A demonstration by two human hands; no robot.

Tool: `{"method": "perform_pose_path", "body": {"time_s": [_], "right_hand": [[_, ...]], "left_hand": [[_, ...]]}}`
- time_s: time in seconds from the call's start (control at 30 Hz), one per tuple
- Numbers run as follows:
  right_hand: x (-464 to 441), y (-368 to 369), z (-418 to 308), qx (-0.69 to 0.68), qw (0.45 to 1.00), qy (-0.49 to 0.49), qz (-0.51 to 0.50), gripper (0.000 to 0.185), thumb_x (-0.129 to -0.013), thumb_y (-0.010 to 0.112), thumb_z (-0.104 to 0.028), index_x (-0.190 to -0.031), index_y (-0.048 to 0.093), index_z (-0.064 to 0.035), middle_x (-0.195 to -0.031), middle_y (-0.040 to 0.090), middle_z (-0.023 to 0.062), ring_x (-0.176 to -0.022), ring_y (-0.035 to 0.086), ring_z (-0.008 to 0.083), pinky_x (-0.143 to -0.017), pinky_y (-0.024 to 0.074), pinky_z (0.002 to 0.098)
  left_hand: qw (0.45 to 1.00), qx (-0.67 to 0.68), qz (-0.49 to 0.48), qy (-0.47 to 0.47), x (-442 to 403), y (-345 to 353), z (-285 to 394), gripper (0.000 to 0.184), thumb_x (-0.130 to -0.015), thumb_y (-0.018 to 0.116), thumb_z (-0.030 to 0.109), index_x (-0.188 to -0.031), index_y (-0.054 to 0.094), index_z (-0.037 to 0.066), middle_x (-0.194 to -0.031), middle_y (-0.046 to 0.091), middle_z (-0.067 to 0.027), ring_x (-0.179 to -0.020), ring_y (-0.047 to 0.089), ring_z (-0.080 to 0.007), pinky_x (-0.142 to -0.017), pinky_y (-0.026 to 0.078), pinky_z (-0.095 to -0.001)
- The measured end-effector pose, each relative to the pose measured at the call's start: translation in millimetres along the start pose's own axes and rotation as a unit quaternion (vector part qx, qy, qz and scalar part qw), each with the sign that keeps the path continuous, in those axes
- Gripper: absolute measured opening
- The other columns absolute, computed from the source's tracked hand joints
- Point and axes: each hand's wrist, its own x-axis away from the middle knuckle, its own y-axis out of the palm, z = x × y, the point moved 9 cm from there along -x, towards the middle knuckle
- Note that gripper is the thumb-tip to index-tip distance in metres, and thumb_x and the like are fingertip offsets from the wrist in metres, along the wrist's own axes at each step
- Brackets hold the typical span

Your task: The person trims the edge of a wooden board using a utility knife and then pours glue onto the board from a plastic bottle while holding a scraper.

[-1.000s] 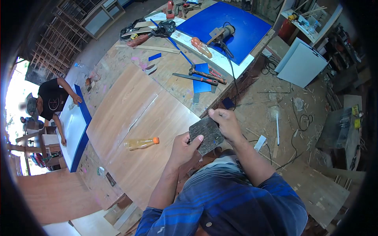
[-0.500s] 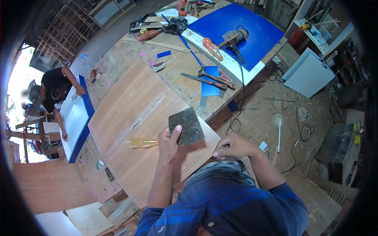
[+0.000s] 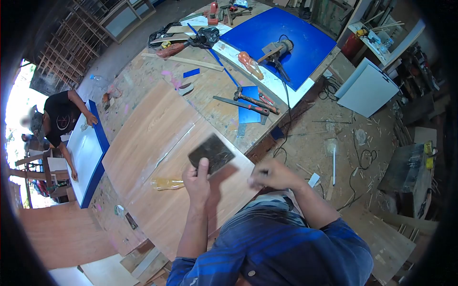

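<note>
A dark square piece (image 3: 214, 151) is pinched by the left hand (image 3: 197, 185), its thumb pressed on the upper face and its other fingers mostly hidden. It is held above a wood-grain panel (image 3: 155, 125). Left of those fingers, a bottle (image 3: 166, 184) is partly covered. The right hand (image 3: 276, 176) is blurred, its fingers curled; whether anything is pinched cannot be told. Beyond the fingers, 1 hammer (image 3: 258, 101) and 1 file (image 3: 240, 104) are laid across a blue strip (image 3: 248, 116).
</note>
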Motion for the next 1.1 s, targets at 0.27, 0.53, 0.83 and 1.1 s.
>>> {"method": "perform_pose_path", "body": {"time_s": [0.27, 0.53, 0.83, 1.1], "right_hand": [[-1, -9, -66, -0.234, 0.970, -0.067, 0.024, 0.040, -0.109, 0.063, -0.021, -0.135, 0.071, 0.0082, -0.122, 0.078, 0.0094, -0.109, 0.072, 0.0151, -0.100, 0.0547, 0.0310], [1, 1, -77, -0.246, 0.967, -0.072, -0.008, 0.051, -0.099, 0.068, -0.019, -0.142, 0.067, 0.0087, -0.130, 0.075, 0.0110, -0.117, 0.069, 0.0161, -0.105, 0.0529, 0.0308], [-15, -22, -73, -0.030, 0.981, -0.093, 0.169, 0.043, -0.088, 0.091, -0.010, -0.125, 0.074, 0.0047, -0.110, 0.079, 0.0089, -0.090, 0.073, 0.0135, -0.080, 0.0600, 0.0302], [-72, 50, -22, -0.289, 0.957, -0.008, -0.005, 0.051, -0.101, 0.082, -0.031, -0.136, 0.071, 0.0049, -0.116, 0.078, 0.0093, -0.087, 0.072, 0.0130, -0.080, 0.0578, 0.0304]], "left_hand": [[0.849, -0.332, -0.131, 0.391, 35, 58, 80, 0.031, -0.083, 0.088, 0.011, -0.103, 0.091, 0.035, -0.157, 0.062, -0.0195, -0.155, 0.046, -0.0445, -0.123, 0.044, -0.0523], [0.863, -0.308, -0.122, 0.381, 31, 44, 88, 0.030, -0.083, 0.089, 0.008, -0.100, 0.091, 0.033, -0.161, 0.058, -0.0200, -0.154, 0.048, -0.0446, -0.122, 0.046, -0.0510], [0.938, -0.254, -0.178, 0.155, 38, 29, 44, 0.063, -0.085, 0.087, 0.006, -0.145, 0.074, 0.016, -0.142, 0.065, -0.0204, -0.138, 0.060, -0.0337, -0.117, 0.050, -0.0460], [0.949, 0.251, 0.042, -0.186, 40, -27, -92, 0.023, -0.108, 0.074, 0.015, -0.122, 0.064, 0.000, -0.104, 0.077, -0.0078, -0.092, 0.077, -0.0161, -0.080, 0.062, -0.0301]]}}
